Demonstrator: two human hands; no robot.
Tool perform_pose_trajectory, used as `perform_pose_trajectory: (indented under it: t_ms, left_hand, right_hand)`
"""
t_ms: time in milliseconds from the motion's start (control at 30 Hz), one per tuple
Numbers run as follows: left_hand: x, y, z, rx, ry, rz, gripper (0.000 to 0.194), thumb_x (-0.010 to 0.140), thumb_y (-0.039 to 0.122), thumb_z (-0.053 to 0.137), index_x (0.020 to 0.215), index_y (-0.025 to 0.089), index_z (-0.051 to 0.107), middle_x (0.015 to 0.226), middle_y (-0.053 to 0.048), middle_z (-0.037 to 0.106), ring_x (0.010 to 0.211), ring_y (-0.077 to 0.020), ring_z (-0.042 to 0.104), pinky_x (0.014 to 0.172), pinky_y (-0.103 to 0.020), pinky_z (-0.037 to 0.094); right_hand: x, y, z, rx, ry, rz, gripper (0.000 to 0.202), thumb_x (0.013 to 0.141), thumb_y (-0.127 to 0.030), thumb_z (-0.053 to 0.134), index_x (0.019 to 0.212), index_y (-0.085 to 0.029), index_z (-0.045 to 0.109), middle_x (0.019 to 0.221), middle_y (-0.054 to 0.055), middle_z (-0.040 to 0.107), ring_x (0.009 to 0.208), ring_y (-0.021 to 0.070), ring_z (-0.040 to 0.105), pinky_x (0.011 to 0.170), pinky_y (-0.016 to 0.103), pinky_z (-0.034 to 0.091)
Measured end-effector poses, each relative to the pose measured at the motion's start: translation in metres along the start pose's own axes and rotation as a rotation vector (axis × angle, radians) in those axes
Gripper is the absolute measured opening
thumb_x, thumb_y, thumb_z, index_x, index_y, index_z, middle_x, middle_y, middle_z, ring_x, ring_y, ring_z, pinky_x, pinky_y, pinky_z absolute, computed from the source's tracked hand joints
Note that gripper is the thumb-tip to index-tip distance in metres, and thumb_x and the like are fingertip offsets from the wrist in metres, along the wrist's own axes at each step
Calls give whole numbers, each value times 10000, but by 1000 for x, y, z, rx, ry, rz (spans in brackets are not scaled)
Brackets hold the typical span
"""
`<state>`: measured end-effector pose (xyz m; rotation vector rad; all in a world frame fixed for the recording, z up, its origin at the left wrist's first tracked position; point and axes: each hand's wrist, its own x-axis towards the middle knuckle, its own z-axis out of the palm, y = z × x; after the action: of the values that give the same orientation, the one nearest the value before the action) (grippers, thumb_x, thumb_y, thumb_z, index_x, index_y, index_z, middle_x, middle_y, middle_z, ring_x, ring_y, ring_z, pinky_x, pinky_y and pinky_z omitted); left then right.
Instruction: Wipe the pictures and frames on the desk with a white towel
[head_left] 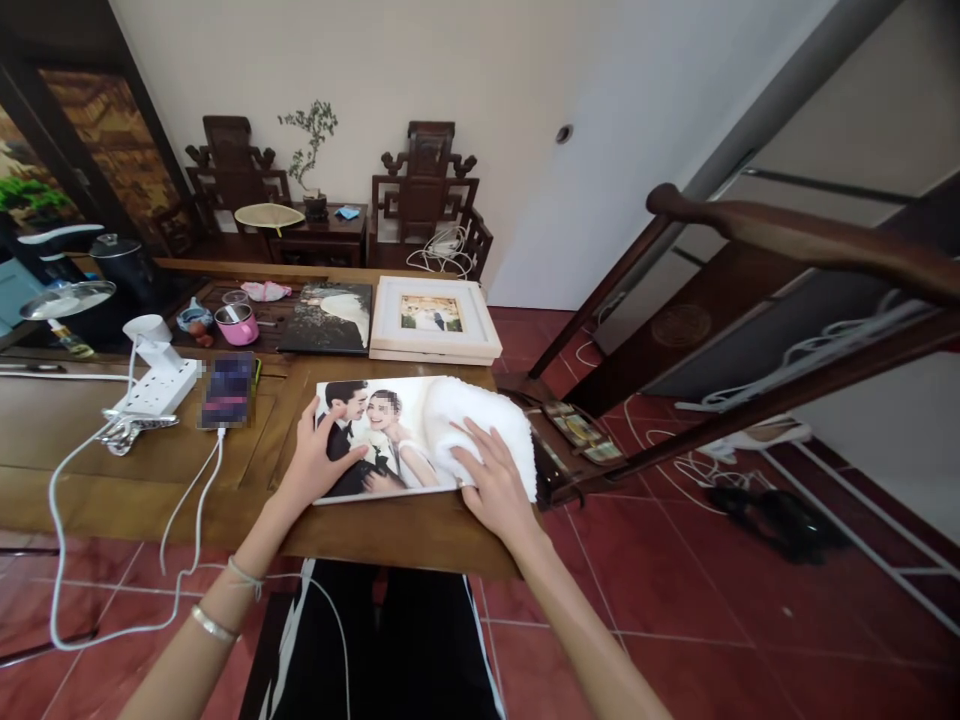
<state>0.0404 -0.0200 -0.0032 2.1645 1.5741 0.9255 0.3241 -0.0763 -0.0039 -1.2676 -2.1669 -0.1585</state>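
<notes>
A wedding photo panel (401,455) lies flat on the wooden table (420,530) in front of me. My left hand (319,450) rests on its left end, thumb and fingers spread over the print. On the right end a fluffy white cloth (487,410) covers part of the panel and hangs past its edge. My right hand (491,475) lies on this cloth with the fingers stretched out, pressing it against the panel. Whether the right fingers pinch any of the fabric cannot be made out.
Behind the panel lie a dark photo panel (326,318) and a white picture frame (435,315). Leftward are a phone (227,390), a power strip (165,385) with loose white cables, and a pink cup (237,324). A wooden chair (675,320) stands close on the right.
</notes>
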Motion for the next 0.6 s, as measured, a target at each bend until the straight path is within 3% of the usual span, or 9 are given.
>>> perform_pose_trajectory:
  t_ms: [300,433,500,600]
  left_hand:
    - [1,3,-6,-23,-22,6,628,768,464,674,1309,263,424,1449,-132,320,1386,-306,281,1106,-475,294]
    - [7,-4,-12,-23,-80,47,621,781,468,662,1317,266,423,1465,-117,327,1369,-284,327,1108,-437,306]
    - [10,-7,-17,-23,-104,67,603,774,477,666,1297,268,450,1455,-104,349,1356,-276,354,1108,-420,315]
    - [13,-8,-21,-14,-85,67,583,750,480,687,1256,259,501,1440,-98,367,1342,-276,377,1107,-413,323]
  right_hand:
    - [-3,4,0,68,54,-30,513,639,14,411,1075,-177,602,1359,144,511,1348,300,344,1072,603,311]
    - [-1,11,-6,125,100,-77,457,661,18,408,1031,-191,577,1445,138,414,1349,276,348,1067,562,346]
    - [6,17,-9,125,71,-100,449,666,21,406,1022,-195,572,1460,134,396,1362,263,327,1078,549,333]
    - [24,27,-6,102,-77,-93,504,654,27,394,1084,-170,568,1429,152,438,1383,275,280,1084,589,276]
